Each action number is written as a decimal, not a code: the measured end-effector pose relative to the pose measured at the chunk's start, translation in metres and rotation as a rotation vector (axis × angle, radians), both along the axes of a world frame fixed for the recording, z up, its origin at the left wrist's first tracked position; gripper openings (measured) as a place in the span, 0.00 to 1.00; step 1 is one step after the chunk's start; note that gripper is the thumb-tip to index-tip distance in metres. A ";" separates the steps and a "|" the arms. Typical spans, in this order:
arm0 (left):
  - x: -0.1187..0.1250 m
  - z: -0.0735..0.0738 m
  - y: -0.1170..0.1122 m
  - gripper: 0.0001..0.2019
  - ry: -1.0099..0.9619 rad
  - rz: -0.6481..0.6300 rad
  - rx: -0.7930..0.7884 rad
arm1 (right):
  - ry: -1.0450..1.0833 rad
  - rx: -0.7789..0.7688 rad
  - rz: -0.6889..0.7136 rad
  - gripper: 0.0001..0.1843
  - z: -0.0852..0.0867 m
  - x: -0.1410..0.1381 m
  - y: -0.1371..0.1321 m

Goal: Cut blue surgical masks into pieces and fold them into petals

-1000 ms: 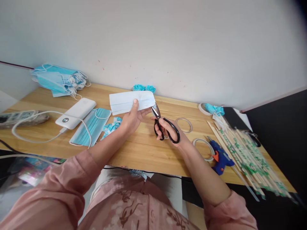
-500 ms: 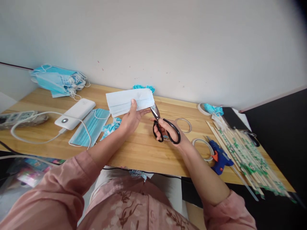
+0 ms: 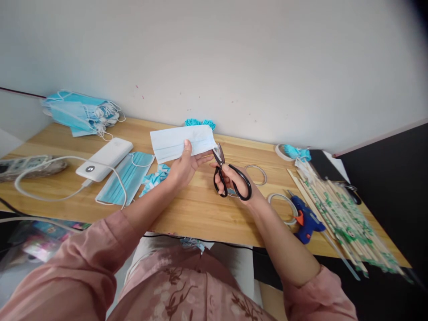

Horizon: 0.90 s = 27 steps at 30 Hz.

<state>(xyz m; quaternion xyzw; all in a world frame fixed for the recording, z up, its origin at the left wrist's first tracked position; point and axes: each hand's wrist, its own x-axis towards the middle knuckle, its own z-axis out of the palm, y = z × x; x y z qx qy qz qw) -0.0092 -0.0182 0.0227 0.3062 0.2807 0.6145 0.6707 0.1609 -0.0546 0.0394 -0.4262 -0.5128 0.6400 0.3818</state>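
A pale wooden tabletop [image 3: 200, 214] runs along a plain white wall [image 3: 234, 67], with a dark floor beyond the table's end at about 3 o'clock. Above the middle of the table, the left hand [image 3: 182, 168] is closed on a pale blue face mask [image 3: 177, 141], thumb on top, holding it flat and clear of the wood. The right hand [image 3: 236, 183] grips the black scissors [image 3: 232, 180] with fingers through the loops. The short blades point towards 11 o'clock and meet the mask's right edge; whether they are parted cannot be told. At 9 o'clock from the hands lie another blue mask [image 3: 129, 176] flat on the wood, a white power bank [image 3: 104, 157] partly over it with a white cable [image 3: 50, 196] looping off, and a power strip [image 3: 30, 165] at the far left edge. A heap of blue masks [image 3: 82, 111] sits at 10 o'clock against the wall. Small blue scraps [image 3: 155, 176] lie just under the left wrist. Blue rosettes [image 3: 200, 122] rest at 12 o'clock by the wall. At 3 o'clock are thin tape rings [image 3: 257, 174], and at 4 o'clock a blue glue gun [image 3: 306, 218] lies beside a bundle of wooden sticks [image 3: 337, 214].
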 end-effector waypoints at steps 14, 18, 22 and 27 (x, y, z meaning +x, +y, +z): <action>0.004 -0.007 -0.001 0.35 0.042 -0.133 0.018 | -0.133 0.120 -0.027 0.27 -0.005 0.002 0.002; 0.000 -0.006 0.000 0.34 0.024 -0.100 0.033 | -0.097 0.135 -0.014 0.26 -0.005 0.003 0.001; -0.001 -0.002 -0.001 0.35 0.018 -0.107 0.018 | -0.090 0.152 -0.002 0.26 -0.005 0.003 0.001; 0.001 -0.005 -0.001 0.34 -0.016 -0.162 -0.008 | -0.100 0.156 -0.001 0.27 -0.006 0.002 0.001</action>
